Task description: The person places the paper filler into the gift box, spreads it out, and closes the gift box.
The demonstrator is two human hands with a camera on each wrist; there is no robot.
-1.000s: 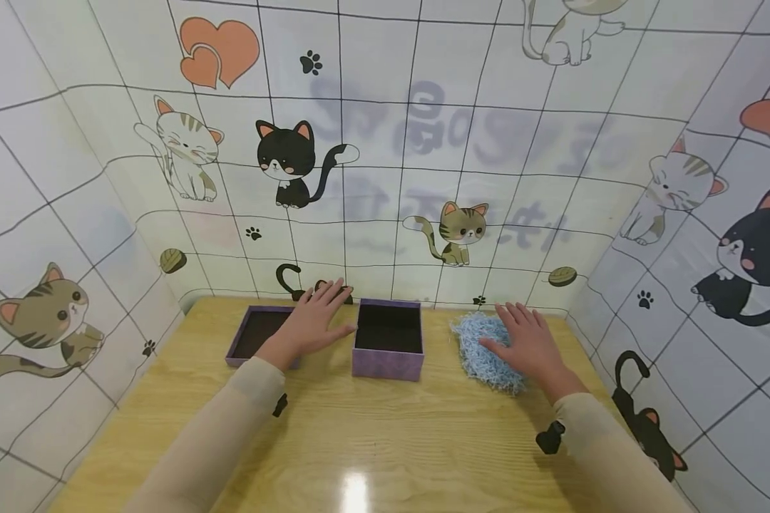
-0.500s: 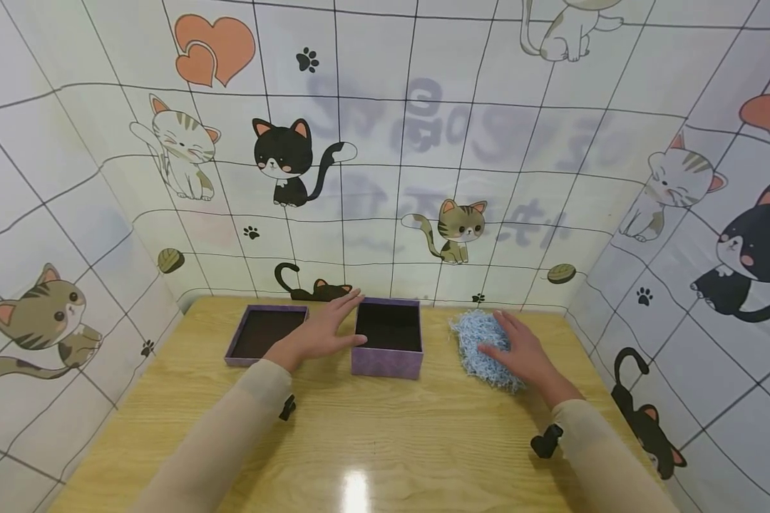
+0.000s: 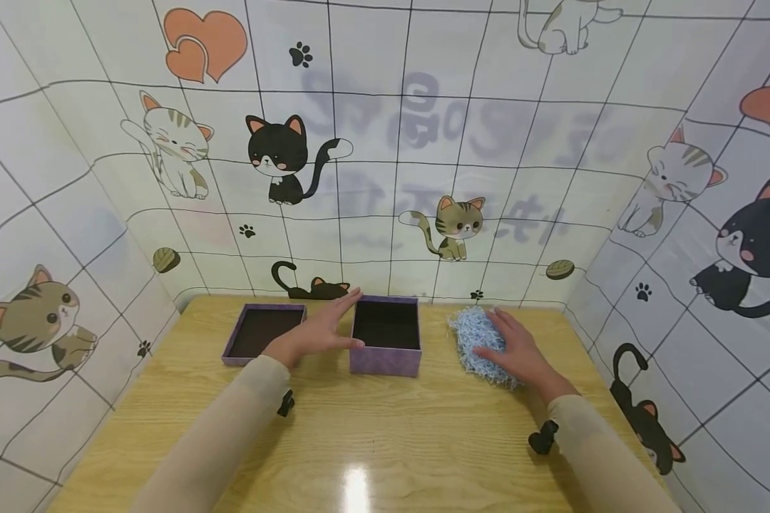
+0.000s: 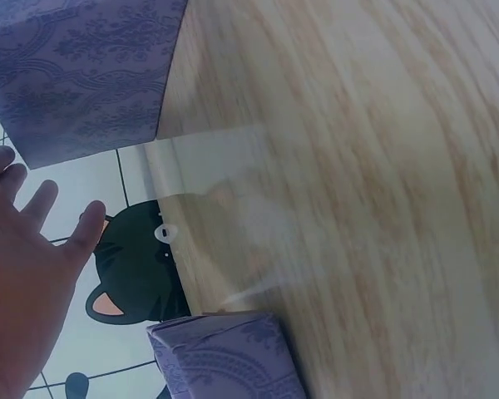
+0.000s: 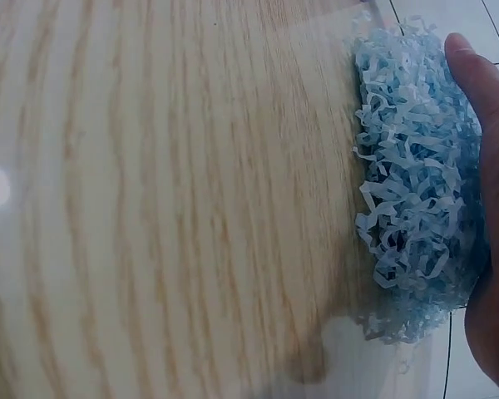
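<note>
In the head view a purple patterned box (image 3: 386,361) with a dark inside stands at the back of the table, its top uncovered. My left hand (image 3: 317,333) is at its left side, thumb by the front corner and fingers towards the back corner; whether it touches is hard to tell. Left of that hand lies the shallow purple lid (image 3: 263,333), inside facing up, partly covered by the hand. A heap of light blue shredded paper (image 3: 478,335) lies to the right. My right hand (image 3: 522,354) is over its right part, fingers extended, with the thumb (image 5: 481,79) against the shreds in the right wrist view.
The wooden table (image 3: 372,434) spreads out in front of the box, with a bright reflection near its front. A white cat-print wall covering (image 3: 372,164) encloses the back and both sides. Black wrist cameras (image 3: 542,436) hang at the sleeves.
My left hand has come down and right to the box's left side. The fingers of my right hand have drawn together and lowered over the shredded paper. Box and lid stay in place.
</note>
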